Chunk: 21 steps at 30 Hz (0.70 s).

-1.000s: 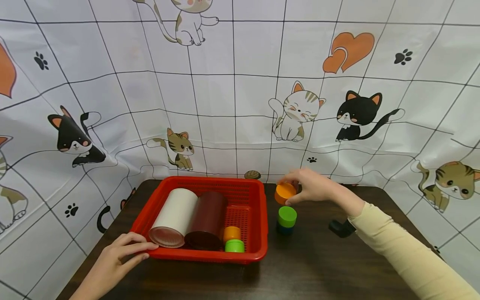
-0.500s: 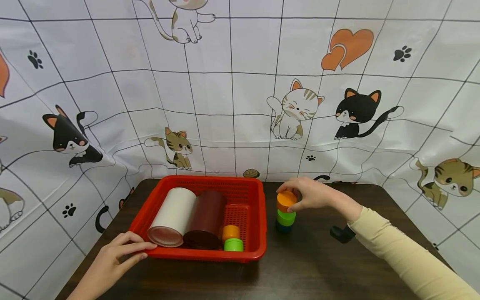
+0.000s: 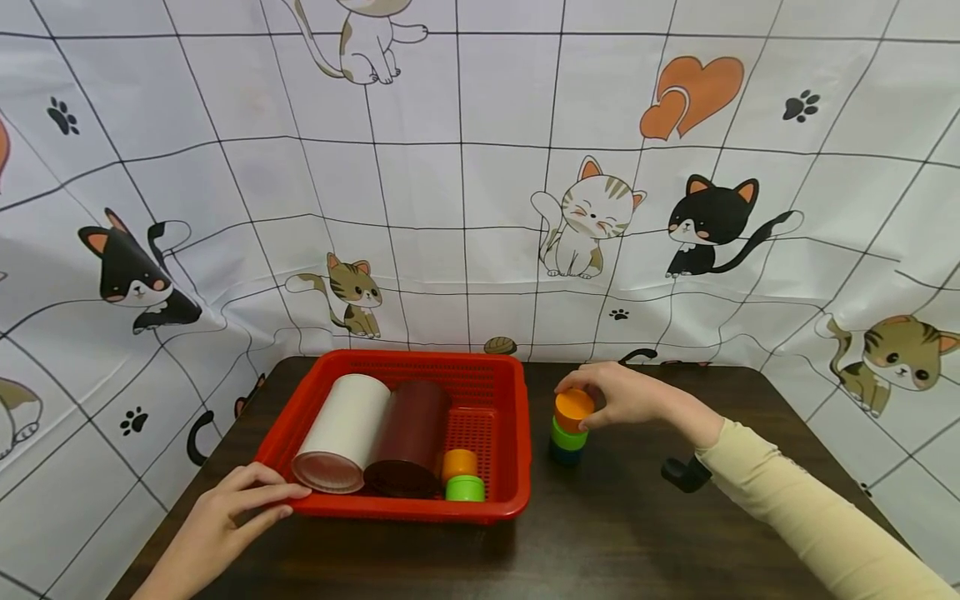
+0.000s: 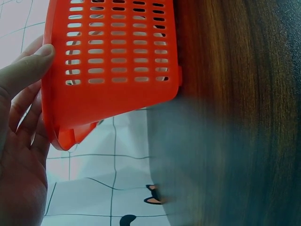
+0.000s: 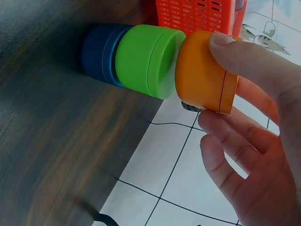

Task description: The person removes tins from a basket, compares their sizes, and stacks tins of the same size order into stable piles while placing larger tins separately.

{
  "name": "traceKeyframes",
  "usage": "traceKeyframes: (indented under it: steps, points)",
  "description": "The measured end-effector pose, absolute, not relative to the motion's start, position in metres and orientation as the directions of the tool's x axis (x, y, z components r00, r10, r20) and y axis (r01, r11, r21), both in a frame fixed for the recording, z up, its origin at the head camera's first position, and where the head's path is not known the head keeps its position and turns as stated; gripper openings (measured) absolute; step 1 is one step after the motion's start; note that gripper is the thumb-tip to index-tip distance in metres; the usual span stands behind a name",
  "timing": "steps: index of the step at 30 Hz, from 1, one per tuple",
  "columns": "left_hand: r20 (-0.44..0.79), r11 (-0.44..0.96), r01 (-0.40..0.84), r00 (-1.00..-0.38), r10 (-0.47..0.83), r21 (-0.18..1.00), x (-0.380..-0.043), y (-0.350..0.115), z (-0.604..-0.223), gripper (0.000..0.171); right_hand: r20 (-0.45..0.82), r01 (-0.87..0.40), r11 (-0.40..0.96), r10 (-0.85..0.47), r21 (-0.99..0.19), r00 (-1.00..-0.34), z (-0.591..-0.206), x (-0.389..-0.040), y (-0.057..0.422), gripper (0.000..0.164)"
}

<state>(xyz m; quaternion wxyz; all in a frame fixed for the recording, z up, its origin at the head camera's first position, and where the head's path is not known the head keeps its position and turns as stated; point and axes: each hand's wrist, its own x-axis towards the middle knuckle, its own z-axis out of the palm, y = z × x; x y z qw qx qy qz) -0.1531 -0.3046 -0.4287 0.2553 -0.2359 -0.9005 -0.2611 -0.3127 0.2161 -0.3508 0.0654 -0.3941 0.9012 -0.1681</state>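
My right hand pinches a small orange round container between thumb and fingers. It hovers just over a lime-green round container, slightly tilted, with a narrow gap showing in the right wrist view. The green one stands on a dark blue container, which rests on the table. My left hand holds the near left corner of a red plastic basket, thumb on the outer side of the rim and fingers behind it.
In the basket lie a white cylinder and a dark brown cylinder. Beside them sit another orange container and a green one. A cat-print sheet hangs behind the dark wooden table.
My right hand has lowered the orange container from above and left of the green one to directly over it. The left hand keeps its place on the basket; the head view shifts slightly.
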Motion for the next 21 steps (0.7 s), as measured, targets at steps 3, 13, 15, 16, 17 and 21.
traceKeyframes:
  steps: [3, 13, 15, 16, 17, 21]
  points:
    - [0.572, 0.76, 0.545, -0.769, 0.285, 0.355, -0.1526, -0.3052, -0.4293, 0.052, 0.012, -0.689, 0.633, -0.733, -0.353, -0.68, -0.3514, -0.312, 0.2156, 0.049]
    - [0.589, 0.748, 0.561, -0.755, 0.289, 0.353, -0.1541, -0.3047, -0.4291, 0.052, -0.002, -0.678, 0.633, -0.732, -0.373, -0.682, -0.3554, -0.3137, 0.2175, 0.049]
    - [0.595, 0.741, 0.57, -0.749, 0.292, 0.355, -0.1542, -0.3046, -0.4289, 0.053, -0.001, -0.674, 0.633, -0.73, -0.38, -0.684, -0.3564, -0.3141, 0.2181, 0.049]
    - [0.595, 0.74, 0.571, -0.749, 0.292, 0.355, -0.1542, -0.3045, -0.4288, 0.053, 0.001, -0.676, 0.631, -0.731, -0.381, -0.682, -0.3567, -0.3141, 0.2184, 0.049]
    - [0.595, 0.739, 0.572, -0.749, 0.293, 0.357, -0.1541, -0.3045, -0.4288, 0.053, 0.002, -0.674, 0.631, -0.73, -0.383, -0.684, -0.3571, -0.3143, 0.2187, 0.049]
    - [0.591, 0.74, 0.57, -0.751, 0.294, 0.356, -0.1535, -0.3048, -0.4296, 0.053, 0.007, -0.676, 0.622, -0.734, -0.394, -0.679, -0.3592, -0.3144, 0.2195, 0.05]
